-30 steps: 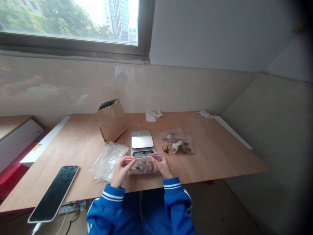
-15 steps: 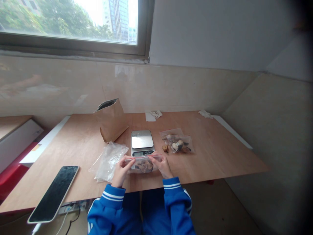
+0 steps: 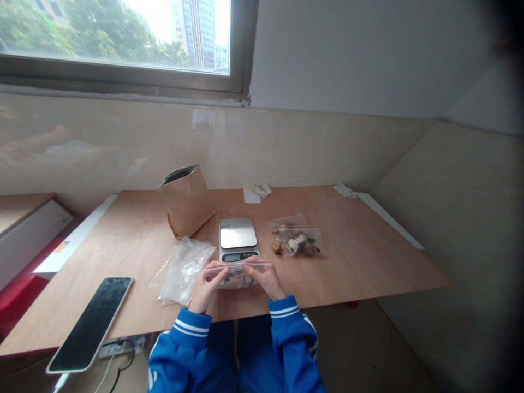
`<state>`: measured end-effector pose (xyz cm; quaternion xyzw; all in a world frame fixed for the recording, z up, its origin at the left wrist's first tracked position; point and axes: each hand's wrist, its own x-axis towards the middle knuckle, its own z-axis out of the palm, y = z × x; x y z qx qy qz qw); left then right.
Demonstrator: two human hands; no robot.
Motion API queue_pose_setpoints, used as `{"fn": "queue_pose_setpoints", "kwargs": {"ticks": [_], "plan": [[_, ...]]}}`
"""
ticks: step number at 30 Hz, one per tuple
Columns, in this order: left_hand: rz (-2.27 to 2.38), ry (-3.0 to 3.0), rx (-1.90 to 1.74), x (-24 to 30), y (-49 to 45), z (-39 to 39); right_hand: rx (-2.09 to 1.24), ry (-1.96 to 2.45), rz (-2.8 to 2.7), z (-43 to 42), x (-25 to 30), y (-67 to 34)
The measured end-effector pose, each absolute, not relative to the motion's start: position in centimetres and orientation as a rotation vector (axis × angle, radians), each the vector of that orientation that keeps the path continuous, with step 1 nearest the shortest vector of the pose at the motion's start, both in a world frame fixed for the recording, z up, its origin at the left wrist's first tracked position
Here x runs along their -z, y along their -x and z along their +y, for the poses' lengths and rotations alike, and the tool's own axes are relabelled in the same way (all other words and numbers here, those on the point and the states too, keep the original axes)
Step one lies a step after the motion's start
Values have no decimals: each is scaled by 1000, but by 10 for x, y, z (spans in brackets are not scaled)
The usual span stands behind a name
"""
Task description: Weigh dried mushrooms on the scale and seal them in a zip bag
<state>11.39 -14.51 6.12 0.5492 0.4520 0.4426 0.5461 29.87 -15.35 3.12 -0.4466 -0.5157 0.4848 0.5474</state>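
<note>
Both hands pinch the red-striped top edge of a clear zip bag [image 3: 238, 280] at the table's near edge, with brown dried pieces, perhaps mushrooms, inside it. My left hand [image 3: 206, 285] grips left of the middle of the strip. My right hand [image 3: 265, 277] has thumb and fingers on it just right of the middle. Directly beyond the bag stands a kitchen scale [image 3: 238, 234] with a bare metal plate. Right of the scale lie filled zip bags [image 3: 303, 243], overlapping, and one loose brown piece [image 3: 277, 249]. Flat clear plastic bags [image 3: 183, 271] lie by my left hand.
A brown paper bag [image 3: 186, 201] stands open-topped at the back left. A phone [image 3: 92, 323] with a cable lies at the front left edge. Crumpled tissue [image 3: 262, 191] and a white card [image 3: 251, 195] lie near the wall; another tissue [image 3: 344, 190] is at the back right.
My right hand has slid left along the bag's top strip, closer to my left hand. The bag's top has bunched slightly between them. Everything else stays in place.
</note>
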Motion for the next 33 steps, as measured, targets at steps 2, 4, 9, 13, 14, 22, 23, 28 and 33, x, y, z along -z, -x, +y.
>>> {"fn": "queue_pose_setpoints", "kwargs": {"ticks": [2, 4, 9, 13, 14, 22, 23, 28, 33], "plan": [[1065, -1291, -1056, -58, -113, -145, -1119, 1069, -1197, -153, -31, -296], [1060, -1289, -1062, -56, -113, -145, -1099, 1071, -1184, -153, -31, -295], [1094, -1333, -1118, -56, -114, -147, -990, 1095, -1230, -153, -34, -296], [1117, -1305, -1148, -58, -118, -148, -973, 1101, -1232, -154, -35, -296], [1121, -1303, -1152, -58, -118, -148, -982, 1100, -1225, -154, -36, -296], [1081, -1382, -1028, -65, -116, -145, -983, 1040, -1300, -153, -39, -300], [1081, -1379, -1021, -66, -116, -145, -1010, 1022, -1306, -153, -40, -300], [1117, -1327, -1063, -69, -120, -147, -1152, 1019, -1237, -153, -41, -290], [1126, -1318, -1113, -71, -123, -149, -1026, 1106, -1223, -150, -40, -284]]}}
